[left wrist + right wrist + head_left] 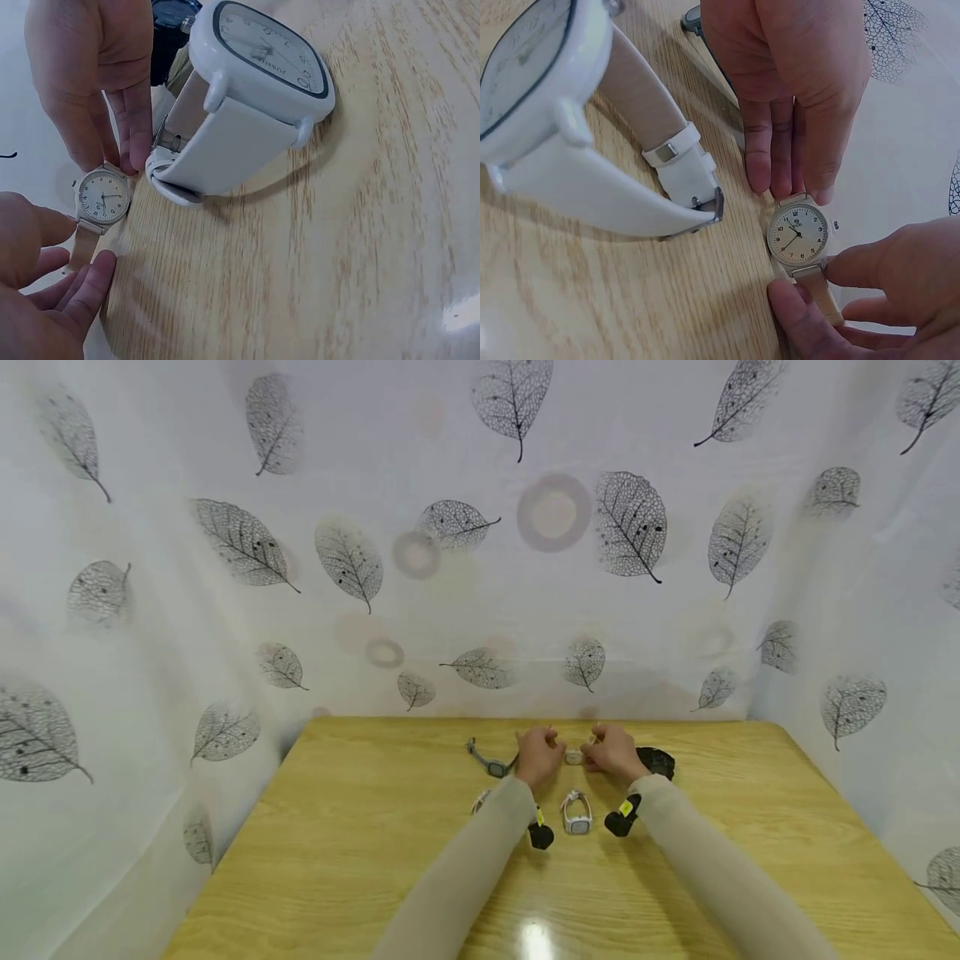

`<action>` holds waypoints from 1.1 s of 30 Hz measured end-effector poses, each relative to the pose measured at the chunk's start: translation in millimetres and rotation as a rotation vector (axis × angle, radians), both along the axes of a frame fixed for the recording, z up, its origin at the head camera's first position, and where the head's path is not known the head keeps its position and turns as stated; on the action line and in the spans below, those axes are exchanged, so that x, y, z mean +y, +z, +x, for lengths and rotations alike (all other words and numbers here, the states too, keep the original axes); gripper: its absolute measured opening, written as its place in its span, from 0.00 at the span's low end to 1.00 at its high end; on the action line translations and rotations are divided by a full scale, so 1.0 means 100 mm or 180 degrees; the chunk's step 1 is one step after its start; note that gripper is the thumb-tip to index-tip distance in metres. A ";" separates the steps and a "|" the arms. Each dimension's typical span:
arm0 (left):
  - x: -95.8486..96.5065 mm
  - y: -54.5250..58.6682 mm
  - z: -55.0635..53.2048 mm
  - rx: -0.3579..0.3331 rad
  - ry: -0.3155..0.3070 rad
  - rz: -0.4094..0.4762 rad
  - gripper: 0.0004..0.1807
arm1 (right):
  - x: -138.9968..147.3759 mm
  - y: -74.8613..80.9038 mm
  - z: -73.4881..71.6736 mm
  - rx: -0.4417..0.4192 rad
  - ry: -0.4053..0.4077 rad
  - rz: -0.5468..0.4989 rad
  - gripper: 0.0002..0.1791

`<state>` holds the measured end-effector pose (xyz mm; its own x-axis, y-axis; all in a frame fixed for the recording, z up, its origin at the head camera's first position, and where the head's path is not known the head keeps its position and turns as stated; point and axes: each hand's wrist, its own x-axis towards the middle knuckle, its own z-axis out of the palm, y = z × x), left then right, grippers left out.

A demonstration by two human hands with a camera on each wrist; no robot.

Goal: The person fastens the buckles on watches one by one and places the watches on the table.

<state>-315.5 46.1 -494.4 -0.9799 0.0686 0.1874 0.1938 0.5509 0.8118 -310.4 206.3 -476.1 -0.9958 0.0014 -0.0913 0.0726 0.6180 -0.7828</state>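
A small round-dialled wristwatch (573, 757) with a beige strap lies near the table's far edge, between my two hands. My left hand (540, 757) pinches one end of it, where the strap meets the case. At the opposite end, the thumb and fingers of my right hand (613, 753) hold the strap beside the case. The right wrist view shows the beige watch's dial (798, 235) face up, with fingers on both sides. Closer to me, a white wristwatch (577, 824) with a squarish case stands on its looped strap, large in the left wrist view (247, 142).
A grey-blue watch (495, 768) lies left of my left hand. Another light watch (480, 800) is partly hidden by the left sleeve. A black item (656, 762) sits beside my right hand; a dark watch dial (174, 13) shows there. A leaf-patterned curtain (480, 593) hangs behind the wooden table (337, 860).
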 end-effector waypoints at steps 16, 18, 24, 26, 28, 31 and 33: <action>0.02 0.01 -0.01 -0.0208 0.0053 -0.0018 0.10 | 0.02 -0.02 0.01 0.0075 0.0017 0.0040 0.21; 0.02 0.00 -0.01 -0.0231 0.0071 0.0003 0.11 | 0.02 -0.03 0.01 0.0050 0.0007 0.0022 0.23; 0.02 -0.03 0.00 -0.0181 0.0121 0.0139 0.14 | -0.01 -0.04 0.01 -0.0007 -0.0055 -0.0159 0.31; 0.02 -0.04 0.00 -0.0122 0.0140 0.0164 0.14 | -0.01 -0.04 0.01 -0.0027 -0.0089 -0.0216 0.31; 0.02 -0.04 0.00 -0.0082 0.0160 0.0208 0.14 | -0.02 -0.03 0.01 -0.0038 -0.0122 -0.0249 0.32; 0.02 -0.05 0.00 -0.0049 0.0179 0.0291 0.14 | -0.02 -0.02 0.02 0.0011 -0.0128 -0.0213 0.31; 0.01 -0.05 0.00 -0.0071 0.0181 0.0386 0.15 | -0.03 -0.01 0.02 0.0045 -0.0127 -0.0182 0.31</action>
